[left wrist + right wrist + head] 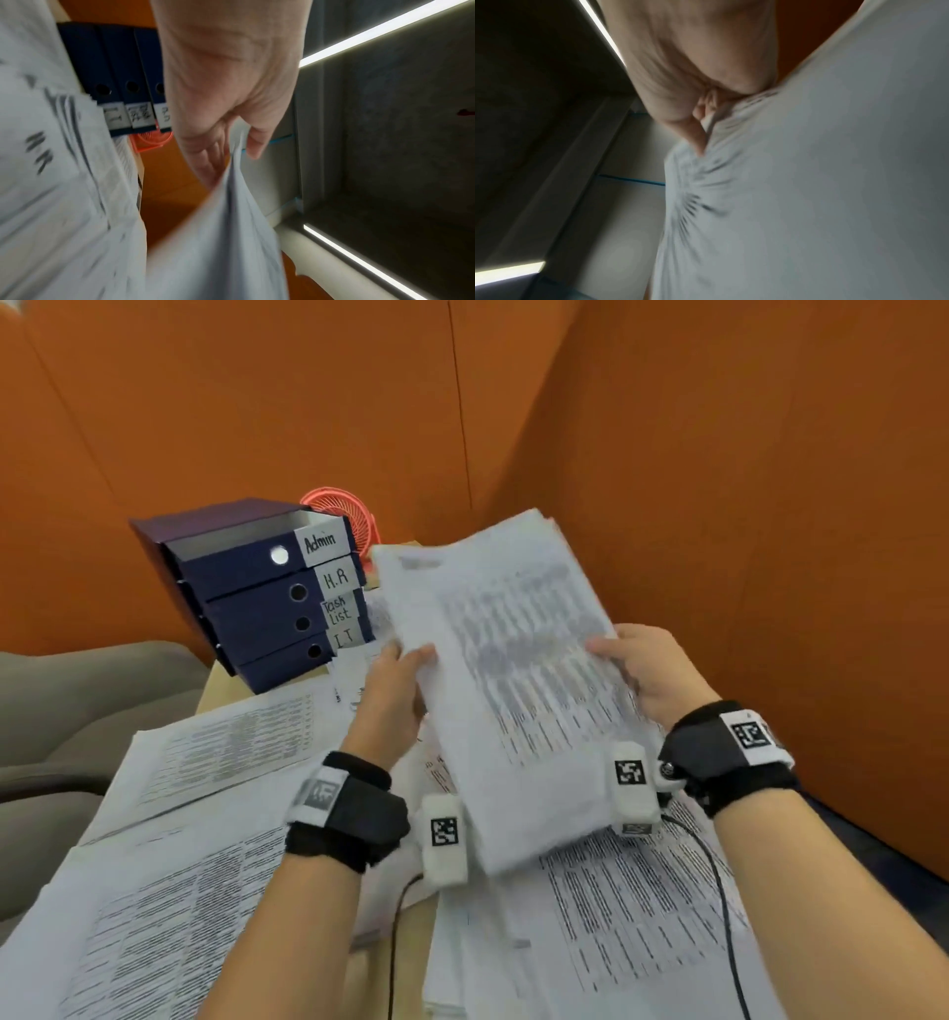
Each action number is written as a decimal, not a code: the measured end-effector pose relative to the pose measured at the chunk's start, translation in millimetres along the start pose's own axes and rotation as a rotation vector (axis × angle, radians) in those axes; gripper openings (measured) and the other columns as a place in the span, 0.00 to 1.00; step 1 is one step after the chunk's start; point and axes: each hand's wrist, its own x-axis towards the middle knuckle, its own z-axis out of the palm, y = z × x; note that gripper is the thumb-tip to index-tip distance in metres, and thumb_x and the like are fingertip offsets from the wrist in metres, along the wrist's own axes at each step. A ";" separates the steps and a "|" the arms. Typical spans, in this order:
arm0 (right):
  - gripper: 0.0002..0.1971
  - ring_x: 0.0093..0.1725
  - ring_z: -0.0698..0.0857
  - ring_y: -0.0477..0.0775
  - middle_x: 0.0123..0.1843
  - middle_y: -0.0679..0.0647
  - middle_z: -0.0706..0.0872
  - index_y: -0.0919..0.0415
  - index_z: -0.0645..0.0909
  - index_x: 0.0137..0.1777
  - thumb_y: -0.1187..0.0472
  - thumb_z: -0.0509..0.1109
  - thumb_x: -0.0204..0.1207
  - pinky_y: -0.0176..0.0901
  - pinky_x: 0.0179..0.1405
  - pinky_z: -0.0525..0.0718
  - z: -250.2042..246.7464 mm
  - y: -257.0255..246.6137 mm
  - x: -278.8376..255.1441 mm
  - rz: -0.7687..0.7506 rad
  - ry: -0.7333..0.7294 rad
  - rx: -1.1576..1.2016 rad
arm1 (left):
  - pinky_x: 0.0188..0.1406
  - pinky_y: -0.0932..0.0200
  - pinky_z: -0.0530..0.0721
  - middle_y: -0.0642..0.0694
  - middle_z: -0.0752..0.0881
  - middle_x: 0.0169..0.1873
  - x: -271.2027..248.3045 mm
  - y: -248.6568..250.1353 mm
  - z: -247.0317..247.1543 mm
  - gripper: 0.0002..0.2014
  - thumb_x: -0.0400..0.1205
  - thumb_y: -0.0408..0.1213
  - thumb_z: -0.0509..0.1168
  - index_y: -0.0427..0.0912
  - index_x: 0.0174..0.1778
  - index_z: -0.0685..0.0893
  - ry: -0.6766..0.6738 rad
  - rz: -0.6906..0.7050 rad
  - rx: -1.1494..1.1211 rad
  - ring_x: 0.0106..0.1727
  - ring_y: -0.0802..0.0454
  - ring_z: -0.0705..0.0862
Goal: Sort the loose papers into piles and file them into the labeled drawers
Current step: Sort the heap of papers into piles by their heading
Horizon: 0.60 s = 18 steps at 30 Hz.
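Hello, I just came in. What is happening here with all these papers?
A person is sorting papers at a desk. The left hand and the right hand grip a sheaf of printed sheets by its two sides, lifted above the loose papers that cover the desk. Behind stands a drawer unit labelled Admin, H.R, Task List and I.T; its top drawer, Admin, is pulled out.

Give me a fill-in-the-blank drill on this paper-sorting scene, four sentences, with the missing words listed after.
1. The top drawer of the drawer unit is labelled ____.
2. The bottom drawer carries the label ____.
3. The sheaf of papers is held up by ____ hands, the left hand and the right hand.
4. The wall behind the desk is coloured ____.

Missing words: Admin; I.T; both; orange
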 end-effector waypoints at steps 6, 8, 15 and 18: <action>0.14 0.38 0.92 0.50 0.50 0.59 0.87 0.68 0.72 0.66 0.74 0.64 0.83 0.46 0.40 0.92 46.3 21.6 3.3 -0.012 0.048 0.526 | 0.57 0.43 0.87 0.40 0.87 0.59 -2.3 14.8 -25.7 0.27 0.78 0.57 0.68 0.46 0.68 0.76 -0.131 -0.171 0.057 0.55 0.39 0.90; 0.15 0.41 0.93 0.51 0.49 0.59 0.90 0.71 0.74 0.69 0.75 0.64 0.83 0.41 0.39 0.90 73.9 32.8 -5.6 0.015 -0.070 0.530 | 0.59 0.43 0.87 0.38 0.85 0.62 -2.2 6.7 -29.1 0.31 0.75 0.56 0.70 0.47 0.71 0.75 -0.194 -0.199 0.100 0.58 0.36 0.88; 0.09 0.59 0.90 0.57 0.60 0.63 0.90 0.68 0.85 0.60 0.69 0.68 0.82 0.46 0.61 0.88 121.6 63.9 -17.6 0.129 -0.420 0.292 | 0.35 0.61 0.90 0.42 0.90 0.47 12.7 -6.2 -68.7 0.10 0.82 0.25 0.65 0.35 0.59 0.82 0.166 -0.025 0.075 0.45 0.45 0.89; 0.13 0.60 0.89 0.62 0.61 0.64 0.89 0.63 0.79 0.66 0.66 0.69 0.83 0.51 0.59 0.89 110.4 73.7 -9.3 0.135 -0.412 0.328 | 0.32 0.61 0.87 0.45 0.91 0.34 24.5 11.0 -123.2 0.06 0.84 0.24 0.62 0.34 0.46 0.83 0.369 0.083 0.122 0.39 0.46 0.87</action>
